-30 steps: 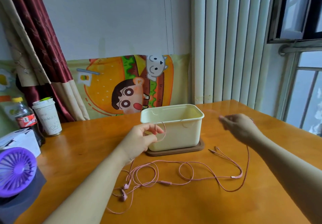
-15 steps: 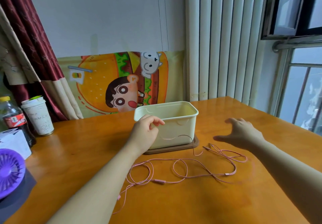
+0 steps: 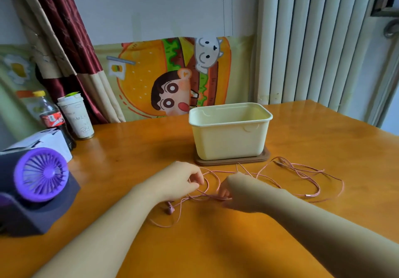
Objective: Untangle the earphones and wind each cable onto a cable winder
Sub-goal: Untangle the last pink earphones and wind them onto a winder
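Two hands are working close together in front of the tub. Your left hand is pinching a loop of the cable and your right hand is pinching a strand just beside it, likely to tease a crossing apart. Half a second ago your left was up at the tub's rim and your right was spread open.
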Demonstrator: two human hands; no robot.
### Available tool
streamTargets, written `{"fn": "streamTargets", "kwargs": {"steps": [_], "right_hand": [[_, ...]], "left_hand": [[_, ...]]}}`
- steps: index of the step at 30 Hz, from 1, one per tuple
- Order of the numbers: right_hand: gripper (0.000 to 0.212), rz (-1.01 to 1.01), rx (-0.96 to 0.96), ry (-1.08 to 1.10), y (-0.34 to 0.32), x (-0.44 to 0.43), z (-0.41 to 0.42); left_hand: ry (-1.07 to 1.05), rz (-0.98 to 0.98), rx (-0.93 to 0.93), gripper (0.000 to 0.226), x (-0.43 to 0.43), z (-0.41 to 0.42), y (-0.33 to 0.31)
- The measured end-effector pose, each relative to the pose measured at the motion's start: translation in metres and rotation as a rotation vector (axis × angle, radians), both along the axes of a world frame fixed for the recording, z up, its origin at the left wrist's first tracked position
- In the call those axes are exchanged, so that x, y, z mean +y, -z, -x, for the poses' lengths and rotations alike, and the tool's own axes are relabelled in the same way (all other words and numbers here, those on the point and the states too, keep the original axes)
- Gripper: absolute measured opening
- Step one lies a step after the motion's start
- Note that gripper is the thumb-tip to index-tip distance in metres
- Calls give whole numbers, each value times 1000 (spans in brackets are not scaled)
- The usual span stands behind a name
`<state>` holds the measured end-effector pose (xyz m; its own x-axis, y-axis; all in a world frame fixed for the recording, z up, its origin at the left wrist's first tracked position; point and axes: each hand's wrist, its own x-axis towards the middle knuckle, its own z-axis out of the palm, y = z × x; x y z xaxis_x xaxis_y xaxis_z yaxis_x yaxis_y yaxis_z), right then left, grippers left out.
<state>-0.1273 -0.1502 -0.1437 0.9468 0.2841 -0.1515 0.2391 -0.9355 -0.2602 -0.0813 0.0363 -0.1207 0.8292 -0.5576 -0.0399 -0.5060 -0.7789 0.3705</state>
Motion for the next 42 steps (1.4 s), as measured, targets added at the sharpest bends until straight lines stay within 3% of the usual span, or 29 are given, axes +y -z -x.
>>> {"fn": "streamTargets", "kwargs": {"steps": [2,6,11,14,17,19,21,24,27,30,32,35,39,42], "right_hand": [[27,26,-50,59,10,6,-7],[25,-63,-85,97,12,2,-17],[14,-494,-131,262,-3,-17,-27],[13,-561,-290,478,-6,-36,-41],[19,-331,-456,597,-6,-49,-47],[24,-174,-565,580,-4,-44,-40],[17,-137,-650,412,0,-28,-28],[19,-124,-506,93,12,0,-13],[23,-115,-290,45,25,8,-14],[40,-19,-148,44,30,7,-17],[38,5,-163,60,30,8,-18],[17,-65,-223,56,29,9,-18],[16,-329,-344,131,0,3,-16],[19,-355,-445,144,-43,-6,-16]], "left_hand": [[-6,-76,75,8,10,9,6],[-8,-306,76,41,17,18,24],[-116,-248,-35,49,19,13,36],[-206,-133,-27,30,20,5,39],[-242,-7,-80,34,19,1,26],[-251,153,-148,45,18,-1,15],[-256,331,-172,46,19,-6,5],[-363,667,-96,44,24,-14,-8],[-462,964,-51,38,28,-24,-16],[-507,1146,32,33,30,-28,-20],[-520,1198,74,31,31,-28,-23],[-555,1216,101,30,34,-31,-23],[-598,1058,-1,33,43,-34,-20],[-598,941,-33,37,49,-36,-21]]}}
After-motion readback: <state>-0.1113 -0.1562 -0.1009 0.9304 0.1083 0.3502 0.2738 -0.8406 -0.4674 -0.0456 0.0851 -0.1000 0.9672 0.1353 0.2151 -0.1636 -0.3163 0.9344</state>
